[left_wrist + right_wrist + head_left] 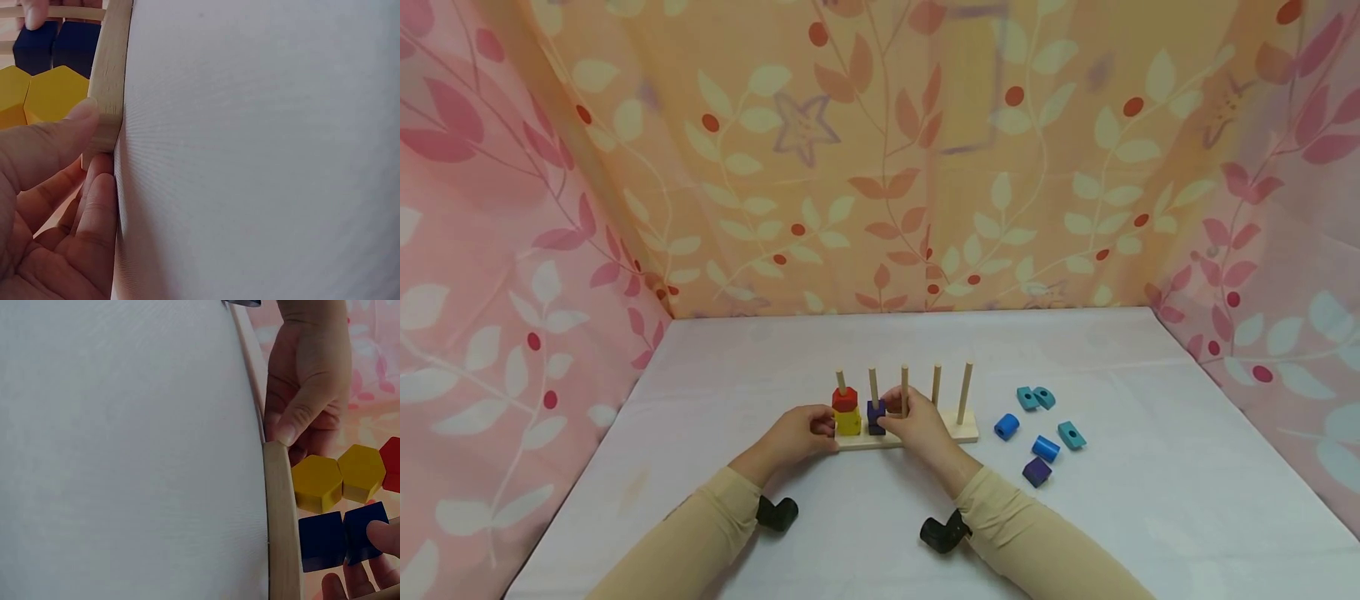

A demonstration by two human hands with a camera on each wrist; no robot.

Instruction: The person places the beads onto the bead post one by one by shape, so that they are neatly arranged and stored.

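Observation:
A wooden peg stand [967, 427] with several upright pegs lies on the table. My left hand [801, 433] grips its left end, thumb on the base's front edge in the left wrist view. Stacked on the leftmost peg are yellow hexagonal blocks [317, 481] under a red block [845, 400]. Two dark purple square blocks sit one above the other on the second peg. With thumb and fingers, my right hand [927, 427] pinches the upper square block [359, 534]; the lower square block [322, 539] rests against the base.
Right of the stand lie loose blocks: teal ones [1071, 435], blue cylinders [1007, 427] and a purple cube [1037, 472]. Black wrist devices [943, 533] hang under both sleeves. Patterned cloth [880, 167] walls the table [737, 350] at the back and sides.

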